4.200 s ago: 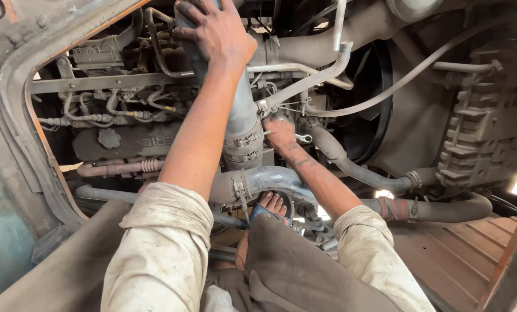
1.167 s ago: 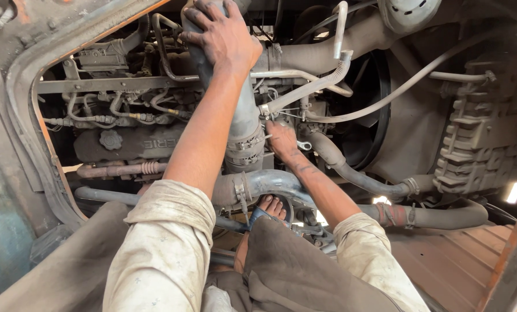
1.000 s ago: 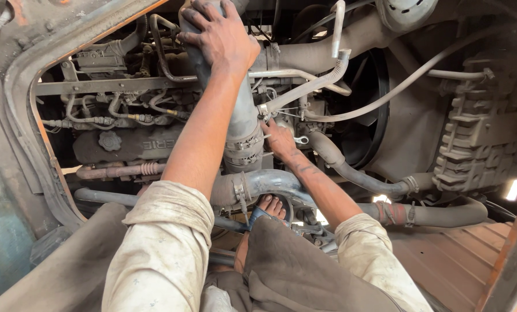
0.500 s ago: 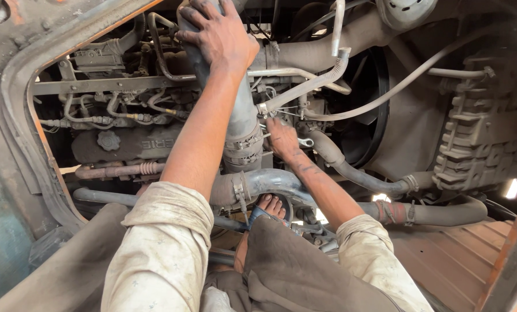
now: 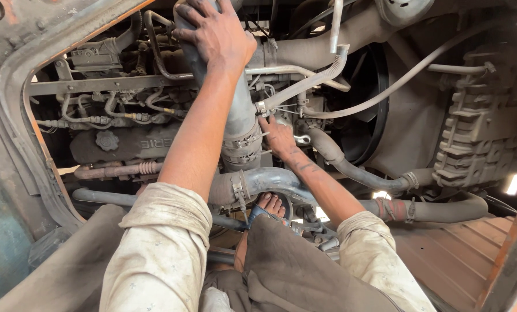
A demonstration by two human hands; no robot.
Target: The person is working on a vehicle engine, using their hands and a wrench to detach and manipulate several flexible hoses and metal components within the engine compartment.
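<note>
While the left hand (image 5: 218, 36) gripped the upright rubber hose (image 5: 235, 110), the right hand (image 5: 279, 137) pressed half-curled beside its clamp (image 5: 242, 141), pipes crowding the engine bay (image 5: 114, 144).

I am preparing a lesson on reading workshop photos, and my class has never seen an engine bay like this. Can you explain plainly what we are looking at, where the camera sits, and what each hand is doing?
The camera is worn on the person's head and looks down along both arms, so you see pale, grimy sleeves at the bottom and the hands further up. Below is a dusty vehicle engine bay full of pipes and hoses.

The left hand grips the upper end of a thick dark grey rubber hose that runs down to a curved metal pipe, where metal band clamps ring the joint. The right hand reaches in beside those clamps; whether it holds a tool cannot be told.

A sandalled foot rests among the pipes lower down. To the right sit a black fan shroud and a ribbed grey casting.
</note>
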